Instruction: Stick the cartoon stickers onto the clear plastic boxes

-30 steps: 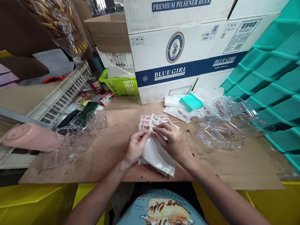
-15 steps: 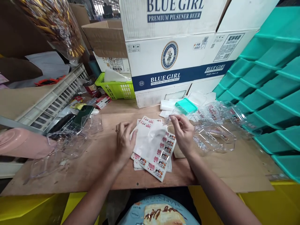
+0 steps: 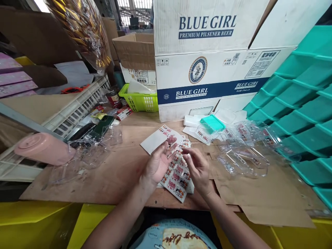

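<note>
Presently we hold our left hand (image 3: 157, 165) wide over the sticker sheets (image 3: 177, 185) — right hand (image 3: 199, 170) half-curled beside it, whether gripping anything we cannot tell.

A pink tumbler (image 3: 44, 148) lies beside a pale slatted plastic crate (image 3: 75, 107).

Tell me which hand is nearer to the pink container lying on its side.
Left. The left hand is well to the right of the pink container, by the sticker sheets; the right hand is farther right still.
</note>
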`<state>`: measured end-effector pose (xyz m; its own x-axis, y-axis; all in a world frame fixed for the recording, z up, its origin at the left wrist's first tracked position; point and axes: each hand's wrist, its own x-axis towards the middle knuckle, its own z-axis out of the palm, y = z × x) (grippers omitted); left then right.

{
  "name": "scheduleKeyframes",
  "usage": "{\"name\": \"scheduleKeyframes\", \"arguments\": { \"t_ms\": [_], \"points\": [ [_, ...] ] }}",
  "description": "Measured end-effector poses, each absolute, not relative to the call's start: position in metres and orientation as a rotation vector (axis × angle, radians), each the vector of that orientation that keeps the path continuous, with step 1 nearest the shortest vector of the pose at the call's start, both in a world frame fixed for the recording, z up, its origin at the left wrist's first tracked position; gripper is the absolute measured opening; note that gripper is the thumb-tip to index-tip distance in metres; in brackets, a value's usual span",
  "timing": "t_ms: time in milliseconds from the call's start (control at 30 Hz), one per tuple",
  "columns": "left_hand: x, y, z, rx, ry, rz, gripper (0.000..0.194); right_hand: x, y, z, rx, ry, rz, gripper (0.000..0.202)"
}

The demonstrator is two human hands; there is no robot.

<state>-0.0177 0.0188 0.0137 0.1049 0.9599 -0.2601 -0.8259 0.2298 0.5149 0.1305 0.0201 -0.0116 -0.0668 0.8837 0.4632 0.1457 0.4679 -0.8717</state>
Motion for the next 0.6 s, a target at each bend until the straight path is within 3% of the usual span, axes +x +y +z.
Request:
{"name": "scheduleKeyframes", "arguments": {
  "t_ms": [100, 200, 300, 400, 433, 500, 600],
  "points": [
    [-0.004, 0.014, 0.013, 0.295, 0.612, 1.379, 0.024, 0.101, 0.009, -0.015, -0.934, -1.087, 1.278, 0.016],
    [0.006, 0.005, 0.006, 0.530, 0.658, 1.449, 0.034, 0.085, 0.005, -0.015, -0.872, -0.805, 1.537, 0.019],
    [-0.017, 0.001, -0.002, 0.983, 0.910, 1.537, 0.047, 0.101, 0.010, -0.013, -0.930, -0.832, 1.475, 0.020],
    [-0.084, 0.008, 0.000, 1.498, 1.529, 1.656, 0.065, 0.133, 0.022, -0.010, -1.083, -0.996, 1.224, 0.022],
    [-0.112, 0.014, 0.004, 1.663, 1.781, 1.621, 0.062, 0.141, 0.025, -0.007, -1.115, -1.047, 1.155, 0.022],
    [-0.166, 0.031, 0.011, 1.944, 2.170, 1.351, 0.056, 0.147, 0.026, -0.002, -1.121, -1.140, 1.080, 0.023],
    [-0.222, 0.062, 0.018, 2.232, 2.360, 0.611, 0.079, 0.133, 0.017, 0.005, -1.031, -1.307, 1.087, 0.024]
  ]
}}
